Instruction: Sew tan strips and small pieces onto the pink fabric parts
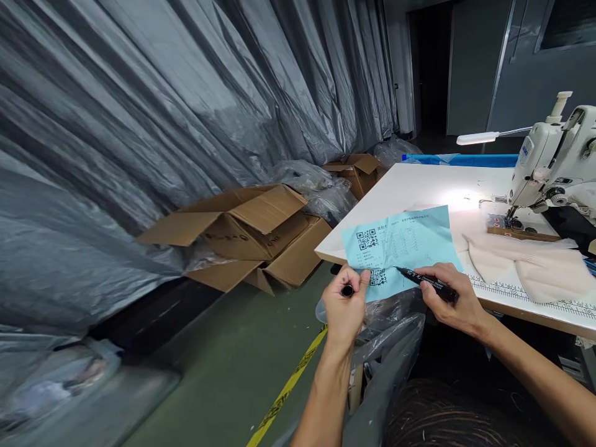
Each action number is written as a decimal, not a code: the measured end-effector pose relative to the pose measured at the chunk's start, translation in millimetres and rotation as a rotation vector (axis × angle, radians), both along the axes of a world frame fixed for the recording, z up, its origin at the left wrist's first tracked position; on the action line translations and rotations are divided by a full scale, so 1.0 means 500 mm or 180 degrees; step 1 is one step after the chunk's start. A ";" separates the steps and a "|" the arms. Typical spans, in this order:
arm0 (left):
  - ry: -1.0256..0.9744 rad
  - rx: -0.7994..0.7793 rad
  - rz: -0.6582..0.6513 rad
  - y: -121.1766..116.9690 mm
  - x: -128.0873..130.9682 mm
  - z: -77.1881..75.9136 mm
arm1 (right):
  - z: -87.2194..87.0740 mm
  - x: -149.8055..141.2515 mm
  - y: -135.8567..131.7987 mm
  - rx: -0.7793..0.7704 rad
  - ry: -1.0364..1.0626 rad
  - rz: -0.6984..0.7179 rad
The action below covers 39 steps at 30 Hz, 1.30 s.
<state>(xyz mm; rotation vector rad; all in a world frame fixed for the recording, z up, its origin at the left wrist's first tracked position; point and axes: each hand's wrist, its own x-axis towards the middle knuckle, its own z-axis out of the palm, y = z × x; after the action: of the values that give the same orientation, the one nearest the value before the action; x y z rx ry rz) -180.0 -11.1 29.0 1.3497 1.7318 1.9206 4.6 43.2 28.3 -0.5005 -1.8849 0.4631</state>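
A light blue paper slip (404, 245) printed with QR codes lies on the near corner of the white sewing table (419, 186). My right hand (454, 301) grips a black marker (426, 280) whose tip rests on the slip's lower part. At the slip's near edge, my left hand (345, 307) is closed around the marker's black cap (347, 290). Cream fabric (526, 264) lies on the table to the right of the slip.
A white sewing machine (554, 161) with a lamp stands at the table's right. Open cardboard boxes (246, 233) sit on the green floor by grey plastic sheeting (162, 124). A clear plastic bag (386, 354) hangs below the table edge. Yellow tape (288, 388) crosses the floor.
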 end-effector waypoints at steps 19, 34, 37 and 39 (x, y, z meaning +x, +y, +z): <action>-0.0123 0.0040 0.0132 -0.002 0.003 0.015 | 0.001 0.004 -0.002 -0.0370 -0.0226 0.0021; -0.1108 -0.0408 -0.0106 -0.115 -0.075 0.014 | 0.012 0.070 0.010 -0.2537 0.1637 0.0696; -0.1021 -0.0778 -0.0073 -0.181 -0.107 0.002 | 0.020 0.071 0.011 -0.2666 0.1989 0.0744; -0.0825 -0.1058 -0.0060 -0.227 -0.126 -0.009 | 0.025 0.073 0.013 -0.2737 0.2098 0.0764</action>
<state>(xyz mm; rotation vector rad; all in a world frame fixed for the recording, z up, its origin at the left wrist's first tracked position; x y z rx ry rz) -242.8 -124.4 24.5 0.9512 1.7976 1.6204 40.9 49.6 40.6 -0.5741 -1.0432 1.4298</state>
